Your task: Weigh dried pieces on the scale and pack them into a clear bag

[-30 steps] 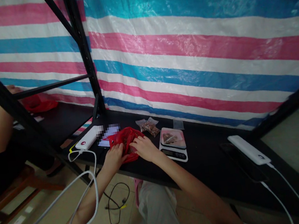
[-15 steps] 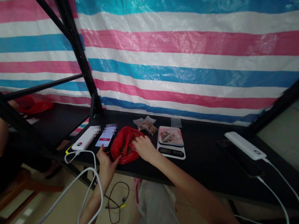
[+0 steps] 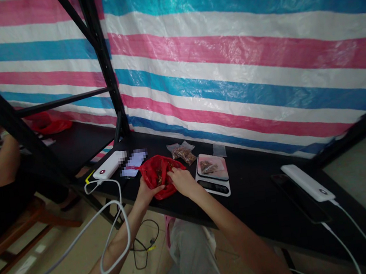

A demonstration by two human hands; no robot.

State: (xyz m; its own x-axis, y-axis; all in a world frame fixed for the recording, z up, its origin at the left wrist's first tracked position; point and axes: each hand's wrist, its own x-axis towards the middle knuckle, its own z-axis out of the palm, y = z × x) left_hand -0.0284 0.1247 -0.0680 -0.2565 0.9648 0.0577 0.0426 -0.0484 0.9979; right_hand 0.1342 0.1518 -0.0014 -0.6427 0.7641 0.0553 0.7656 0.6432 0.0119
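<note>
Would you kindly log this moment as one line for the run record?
Left hand: holds red bag | Right hand: at bag opening | Beside: digital scale

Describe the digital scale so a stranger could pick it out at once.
Start at the long black table in front of the striped tarp. Just right of the red plastic bag and the person's right hand sits the digital kitchen scale. It alone has a dark display along its front edge and a pale tray topped with brown pieces.
</note>
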